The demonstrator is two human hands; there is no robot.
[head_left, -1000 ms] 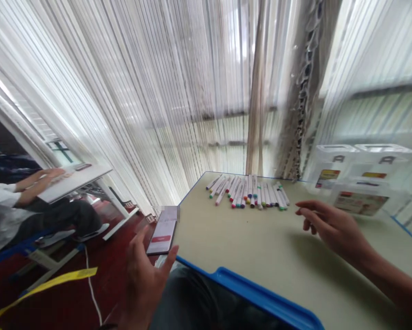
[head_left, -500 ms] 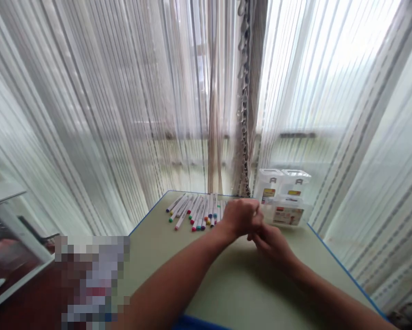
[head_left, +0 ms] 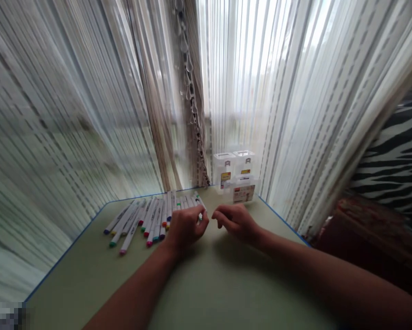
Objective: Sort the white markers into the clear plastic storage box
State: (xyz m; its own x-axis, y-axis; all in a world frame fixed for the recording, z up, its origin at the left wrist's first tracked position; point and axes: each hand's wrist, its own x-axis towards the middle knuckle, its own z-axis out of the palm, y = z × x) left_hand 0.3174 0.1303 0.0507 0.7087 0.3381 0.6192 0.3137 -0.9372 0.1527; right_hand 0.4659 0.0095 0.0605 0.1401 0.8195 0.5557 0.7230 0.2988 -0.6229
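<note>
My left hand [head_left: 188, 225] is closed in a fist at the right end of a row of white markers [head_left: 152, 222]. Its fingers are curled in, and whether anything is inside them is hidden. A small gap to the right, my right hand [head_left: 235, 221] hangs just over the table with its fingers bent down and drawn together; nothing shows in them. The markers lie side by side with coloured caps toward me, among them blue, green, pink and purple. Several markers behind my left hand are partly covered by it.
Three clear plastic cases [head_left: 244, 192] with labels stand at the back right corner of the pale green table [head_left: 199, 288], which has a blue edge. Striped string curtains [head_left: 240, 82] hang close behind it. A zebra-striped cloth [head_left: 391, 156] is at the far right.
My hands were together, touching in front of the cases; now they are apart, with the left one over by the markers. The view has turned to the right.
</note>
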